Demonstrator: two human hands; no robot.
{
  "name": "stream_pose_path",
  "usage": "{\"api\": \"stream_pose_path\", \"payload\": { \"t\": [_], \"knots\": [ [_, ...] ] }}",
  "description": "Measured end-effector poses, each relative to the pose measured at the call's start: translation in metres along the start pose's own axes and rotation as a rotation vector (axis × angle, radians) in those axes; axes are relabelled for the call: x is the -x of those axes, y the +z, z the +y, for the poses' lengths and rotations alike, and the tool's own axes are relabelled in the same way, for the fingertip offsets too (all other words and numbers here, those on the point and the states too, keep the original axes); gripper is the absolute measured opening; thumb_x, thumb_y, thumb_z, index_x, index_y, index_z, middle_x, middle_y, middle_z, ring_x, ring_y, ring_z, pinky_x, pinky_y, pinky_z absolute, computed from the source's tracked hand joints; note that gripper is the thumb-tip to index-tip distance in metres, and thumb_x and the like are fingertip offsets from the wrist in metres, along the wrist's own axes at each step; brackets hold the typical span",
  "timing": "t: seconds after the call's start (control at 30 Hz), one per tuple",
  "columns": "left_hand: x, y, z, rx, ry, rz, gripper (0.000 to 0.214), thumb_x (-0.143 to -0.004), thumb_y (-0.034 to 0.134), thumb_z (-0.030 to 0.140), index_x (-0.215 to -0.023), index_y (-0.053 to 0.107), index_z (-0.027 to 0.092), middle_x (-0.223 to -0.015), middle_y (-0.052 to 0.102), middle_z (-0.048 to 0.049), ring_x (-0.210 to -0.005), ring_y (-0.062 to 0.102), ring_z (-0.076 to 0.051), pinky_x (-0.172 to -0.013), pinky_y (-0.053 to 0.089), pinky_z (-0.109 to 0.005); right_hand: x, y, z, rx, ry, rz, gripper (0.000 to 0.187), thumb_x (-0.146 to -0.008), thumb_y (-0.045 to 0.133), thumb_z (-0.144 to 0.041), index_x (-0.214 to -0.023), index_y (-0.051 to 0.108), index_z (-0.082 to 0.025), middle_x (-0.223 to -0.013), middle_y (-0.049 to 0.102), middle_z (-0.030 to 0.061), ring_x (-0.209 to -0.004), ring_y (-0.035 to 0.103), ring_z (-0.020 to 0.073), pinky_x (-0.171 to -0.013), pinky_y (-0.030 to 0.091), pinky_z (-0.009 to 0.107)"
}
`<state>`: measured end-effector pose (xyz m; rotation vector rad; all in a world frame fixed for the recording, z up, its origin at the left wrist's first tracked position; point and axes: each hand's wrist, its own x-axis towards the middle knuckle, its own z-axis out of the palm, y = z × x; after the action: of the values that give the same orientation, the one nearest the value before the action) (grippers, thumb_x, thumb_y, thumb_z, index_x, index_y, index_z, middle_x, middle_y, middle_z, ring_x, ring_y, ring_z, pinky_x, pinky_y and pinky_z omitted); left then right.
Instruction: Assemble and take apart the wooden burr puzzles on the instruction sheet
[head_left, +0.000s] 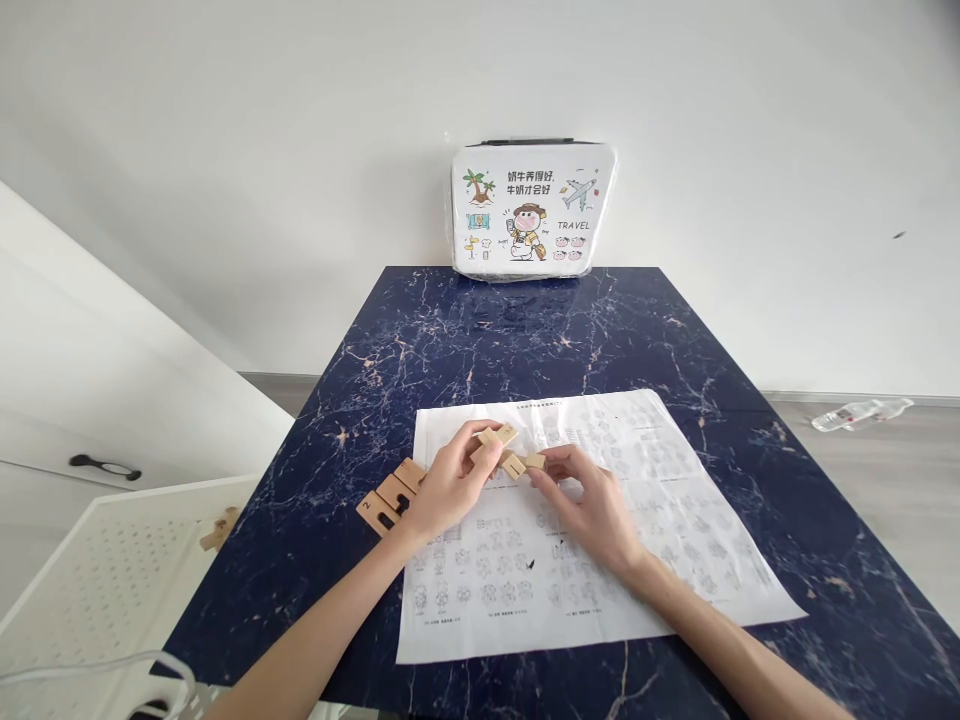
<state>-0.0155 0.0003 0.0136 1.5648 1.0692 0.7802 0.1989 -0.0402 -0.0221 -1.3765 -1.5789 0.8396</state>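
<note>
Both hands meet over a printed instruction sheet (600,560) on a dark blue marble table (465,340). My left hand (450,485) is closed round a small cluster of interlocked wooden puzzle pieces (504,450). My right hand (589,500) pinches the right end of the same cluster with its fingertips. Three loose numbered wooden pieces (390,492) lie side by side just left of the sheet, next to my left wrist.
A white case with cartoon travel pictures (531,210) leans against the wall at the table's far edge. A white perforated shelf (112,580) with one wooden piece (219,530) stands lower left. A plastic bottle (862,412) lies on the floor at right.
</note>
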Motion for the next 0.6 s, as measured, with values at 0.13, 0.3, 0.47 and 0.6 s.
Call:
{"api": "stream_pose_path", "payload": {
  "t": [0.13, 0.3, 0.47, 0.6],
  "knots": [
    [0.0024, 0.0017, 0.0008, -0.151, 0.069, -0.071, 0.043, -0.109, 0.055, 0.053, -0.145, 0.055, 0.028, -0.097, 0.071, -0.0030, -0.065, 0.059, -0.015, -0.057, 0.045, -0.027, 0.0000, -0.0009, -0.0017, -0.057, 0.033, 0.010, 0.035, -0.103, 0.064, -0.058, -0.105, 0.065, -0.024, -0.099, 0.084, 0.0116, -0.090, 0.081, 0.0286, -0.059, 0.056, 0.032],
    [0.0036, 0.0024, -0.0013, -0.252, 0.107, -0.096, 0.046, -0.107, 0.060, 0.049, -0.148, 0.053, 0.029, -0.108, 0.076, -0.0062, -0.078, 0.070, -0.020, -0.067, 0.056, -0.031, 0.0012, -0.0008, -0.0023, -0.060, 0.052, -0.005, 0.034, -0.103, 0.065, -0.058, -0.101, 0.064, -0.024, -0.102, 0.084, 0.0119, -0.090, 0.081, 0.0290, -0.052, 0.051, 0.029],
    [0.0035, 0.0035, -0.0018, -0.317, 0.174, -0.100, 0.046, -0.107, 0.062, 0.045, -0.150, 0.053, 0.031, -0.134, 0.071, -0.0089, -0.099, 0.073, -0.024, -0.083, 0.061, -0.037, 0.0009, -0.0002, -0.0023, -0.068, 0.069, -0.016, 0.036, -0.102, 0.065, -0.060, -0.099, 0.063, -0.024, -0.099, 0.084, 0.0118, -0.089, 0.082, 0.0297, -0.054, 0.053, 0.030],
    [0.0049, 0.0047, -0.0017, -0.361, 0.153, -0.113, 0.056, -0.108, 0.060, 0.049, -0.160, 0.044, 0.032, -0.110, 0.075, -0.0063, -0.080, 0.071, -0.021, -0.071, 0.059, -0.034, -0.0003, -0.0010, -0.0035, -0.079, 0.082, -0.004, 0.037, -0.101, 0.065, -0.061, -0.096, 0.062, -0.024, -0.097, 0.084, 0.0119, -0.089, 0.082, 0.0300, -0.057, 0.055, 0.032]
  ]
}}
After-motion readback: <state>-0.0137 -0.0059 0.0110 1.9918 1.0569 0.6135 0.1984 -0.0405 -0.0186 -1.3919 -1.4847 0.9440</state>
